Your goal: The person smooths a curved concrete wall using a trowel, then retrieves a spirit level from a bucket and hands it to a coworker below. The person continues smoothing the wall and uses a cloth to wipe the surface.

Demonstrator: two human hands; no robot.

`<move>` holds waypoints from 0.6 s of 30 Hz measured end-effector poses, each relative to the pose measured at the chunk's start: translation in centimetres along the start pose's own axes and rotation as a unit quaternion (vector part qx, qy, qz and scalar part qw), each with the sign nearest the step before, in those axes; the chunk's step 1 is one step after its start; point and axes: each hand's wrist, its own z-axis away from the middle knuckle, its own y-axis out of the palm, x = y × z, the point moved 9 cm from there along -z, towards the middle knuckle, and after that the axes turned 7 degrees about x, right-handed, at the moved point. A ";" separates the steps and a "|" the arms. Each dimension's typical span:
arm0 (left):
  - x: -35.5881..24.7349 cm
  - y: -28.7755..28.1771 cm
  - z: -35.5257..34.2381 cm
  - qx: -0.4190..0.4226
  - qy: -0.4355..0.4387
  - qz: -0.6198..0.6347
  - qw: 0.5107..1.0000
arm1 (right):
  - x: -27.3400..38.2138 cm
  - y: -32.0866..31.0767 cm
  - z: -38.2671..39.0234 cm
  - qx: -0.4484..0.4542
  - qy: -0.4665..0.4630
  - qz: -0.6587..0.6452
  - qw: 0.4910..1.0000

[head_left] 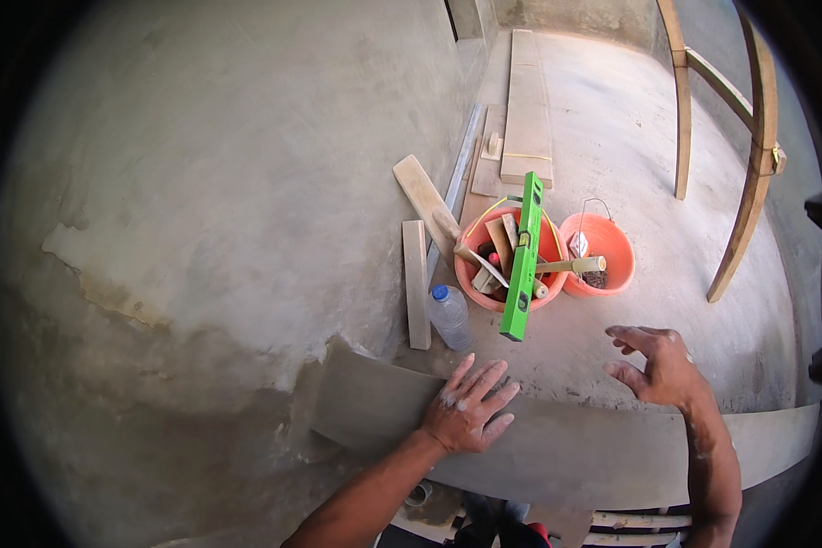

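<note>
My left hand [466,406], fingers spread and dusted white, is over a smooth grey cement ledge [557,461]; whether it touches is unclear. My right hand [650,365] is raised near the ledge's far edge, empty, its loosely bent fingers apart. Beyond them an orange bucket [479,290] holds trowels and wooden-handled tools, with a green spirit level [521,292] lying across it. A smaller orange bucket [612,237] with dark debris sits to its right. A clear plastic bottle with a blue cap [450,324] stands between the bucket and the ledge, left of centre.
A plastered wall [201,183] fills the left. Loose boards [415,283] lean beside it, and long planks [527,110] lie behind the buckets on the dusty floor [612,137]. A wooden frame [740,237] stands at right. Below the ledge are bamboo poles [639,519] and my legs.
</note>
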 end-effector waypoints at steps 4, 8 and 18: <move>0.2 0.2 0.1 0.008 -0.016 0.010 1.000 | 5.9 3.1 -12.4 0.004 -0.179 0.015 0.984; 0.1 -0.3 0.1 0.000 -0.021 0.022 1.000 | 7.5 9.0 -25.5 0.059 -0.113 0.032 0.991; 0.7 -0.7 0.4 -0.004 -0.027 0.080 0.996 | 7.0 20.2 -46.2 0.049 -0.023 0.084 0.995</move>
